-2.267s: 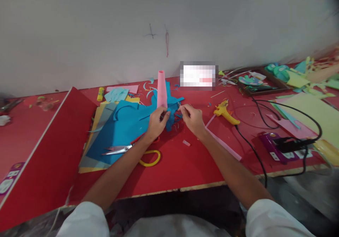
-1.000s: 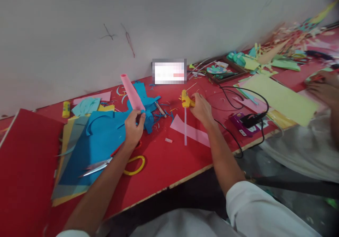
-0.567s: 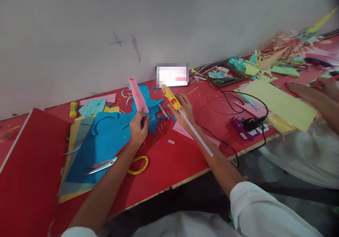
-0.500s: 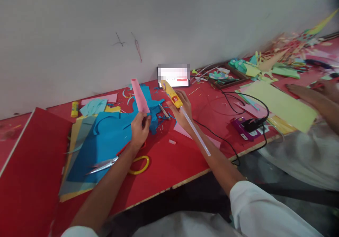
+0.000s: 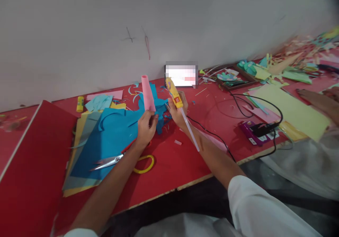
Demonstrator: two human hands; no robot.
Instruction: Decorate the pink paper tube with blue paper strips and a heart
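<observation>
A pink paper tube (image 5: 148, 94), wider at its lower end, stands nearly upright in my left hand (image 5: 146, 125), which pinches its bottom edge. My right hand (image 5: 179, 111) grips a yellow hot glue gun (image 5: 174, 94), with a clear glue stick (image 5: 191, 131) jutting out of its back end over my forearm. The gun is a little to the right of the tube, apart from it. Under my left wrist lie scissors (image 5: 144, 164) with yellow and red handles, blades on blue paper (image 5: 113, 131). Cut blue scraps lie behind my left hand.
A lit screen (image 5: 181, 76) leans on the wall. A yellow glue stick tube (image 5: 80, 104) stands at the back left. At right are a purple power box (image 5: 254, 132) with black cables, pale green sheets (image 5: 296, 106) and another person's hand (image 5: 309, 97). A red board (image 5: 34, 170) fills the left.
The whole view has shifted, so most things sit further right. The glue gun has come a little closer to the pink tube. Both hands keep their hold.
</observation>
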